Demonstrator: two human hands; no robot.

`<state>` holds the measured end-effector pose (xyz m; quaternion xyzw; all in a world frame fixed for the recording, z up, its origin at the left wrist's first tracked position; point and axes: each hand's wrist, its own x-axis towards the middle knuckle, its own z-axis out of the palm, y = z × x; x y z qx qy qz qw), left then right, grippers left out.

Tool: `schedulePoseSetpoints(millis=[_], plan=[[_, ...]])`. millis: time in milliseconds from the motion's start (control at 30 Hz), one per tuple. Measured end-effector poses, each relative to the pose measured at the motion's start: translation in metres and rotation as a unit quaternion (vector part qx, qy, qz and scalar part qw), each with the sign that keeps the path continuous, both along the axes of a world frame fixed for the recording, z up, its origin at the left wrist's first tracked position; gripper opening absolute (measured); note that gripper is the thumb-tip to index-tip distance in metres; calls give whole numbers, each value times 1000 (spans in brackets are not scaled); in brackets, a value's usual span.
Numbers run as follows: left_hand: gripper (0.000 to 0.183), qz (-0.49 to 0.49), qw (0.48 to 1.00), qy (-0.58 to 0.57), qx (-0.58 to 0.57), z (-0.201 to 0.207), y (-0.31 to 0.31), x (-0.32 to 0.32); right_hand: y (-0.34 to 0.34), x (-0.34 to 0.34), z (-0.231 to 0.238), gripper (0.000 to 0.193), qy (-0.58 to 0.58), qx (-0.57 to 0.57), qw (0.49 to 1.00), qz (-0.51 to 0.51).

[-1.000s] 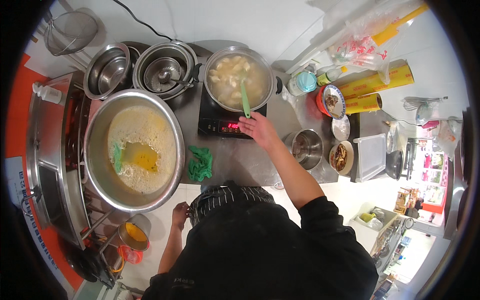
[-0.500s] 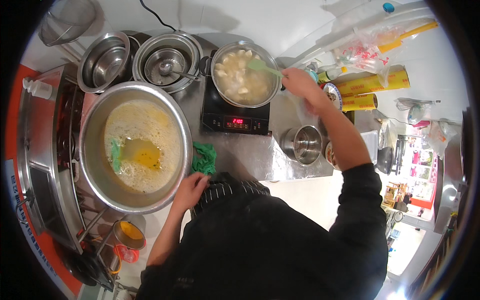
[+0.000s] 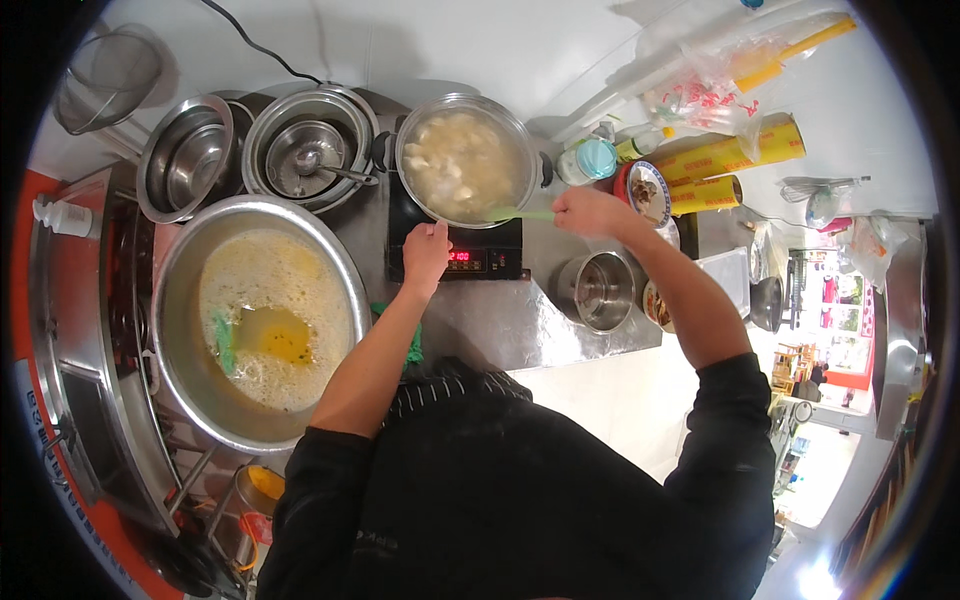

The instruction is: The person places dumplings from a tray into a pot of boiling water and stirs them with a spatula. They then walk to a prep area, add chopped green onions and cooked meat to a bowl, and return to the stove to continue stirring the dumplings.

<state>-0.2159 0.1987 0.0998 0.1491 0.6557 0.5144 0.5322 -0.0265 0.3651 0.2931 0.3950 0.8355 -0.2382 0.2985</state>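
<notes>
A steel pot (image 3: 465, 160) of pale chunks in cloudy liquid sits on a black induction cooker (image 3: 507, 262) with a lit red display. My right hand (image 3: 590, 213) is closed round the handle of a green spatula (image 3: 538, 214). The spatula's blade rests at the pot's near right rim, outside the chunks. My left hand (image 3: 427, 255) is over the cooker's front panel, fingers curled together with their tips at the pot's near rim. Whether they pinch anything is hidden.
To the left stands a large steel basin (image 3: 360, 300) of foamy yellowish liquid. Nested steel bowls (image 3: 262, 150) and a ladle (image 3: 345, 174) lie behind it. A small steel pot (image 3: 603, 290) is on the right, near a patterned bowl (image 3: 648, 190) and yellow rolls (image 3: 740, 150).
My left hand has moved from the counter's front edge up to the cooker and the pot's near rim. The spatula has come out of the pot's middle to its near right rim.
</notes>
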Motion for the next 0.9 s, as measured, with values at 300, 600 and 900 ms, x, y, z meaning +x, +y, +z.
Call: schedulePoseSetpoints(millis=[300,600,900], plan=[[34,-13,988,143,-54,-35,24,-1,-52,10,-79,24,161,83,978,-108],[30,-10,995,86,-43,-19,20,-4,-31,-41,-131,27,257,130,945,-152],[23,34,998,-44,-28,10,-3,1,3,-43,-92,35,258,196,944,-68]])
